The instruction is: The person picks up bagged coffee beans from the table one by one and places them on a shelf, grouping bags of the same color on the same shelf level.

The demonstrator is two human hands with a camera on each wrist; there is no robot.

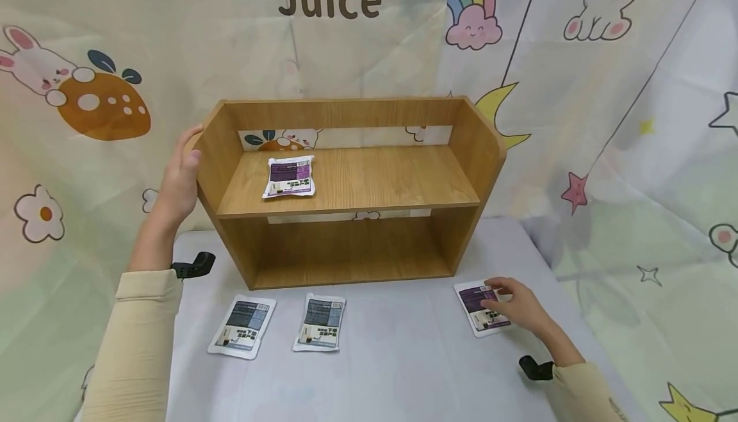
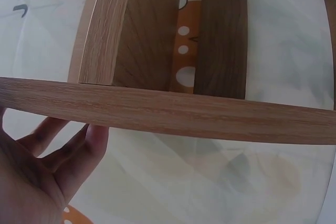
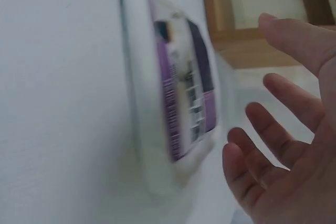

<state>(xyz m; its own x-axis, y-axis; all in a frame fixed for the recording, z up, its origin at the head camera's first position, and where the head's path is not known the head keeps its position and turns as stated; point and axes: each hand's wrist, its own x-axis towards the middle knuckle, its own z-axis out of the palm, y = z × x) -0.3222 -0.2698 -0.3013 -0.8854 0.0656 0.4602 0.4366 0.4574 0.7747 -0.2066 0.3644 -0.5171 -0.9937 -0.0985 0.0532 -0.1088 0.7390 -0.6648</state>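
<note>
A wooden two-tier shelf [image 1: 375, 175] stands on the white-covered table. My left hand [image 1: 179, 182] touches the outside of its left side panel [image 2: 157, 111] near the upper back corner, fingertips against the wood in the left wrist view. Over at the right, my right hand [image 1: 519, 307] hovers over a white packet with a purple label [image 1: 474, 301], partly covering it. The right wrist view shows that packet [image 3: 184, 77] apart from the spread, loosely bent fingers. A similar purple-labelled packet [image 1: 289, 177] lies on the left of the upper shelf board.
Two white packets with dark blue-grey labels, one farther left [image 1: 242, 327] and one beside it [image 1: 320, 323], lie before the shelf on the tabletop [image 1: 398, 358]. A printed cloth backdrop [image 1: 202, 18] hangs behind and at the sides.
</note>
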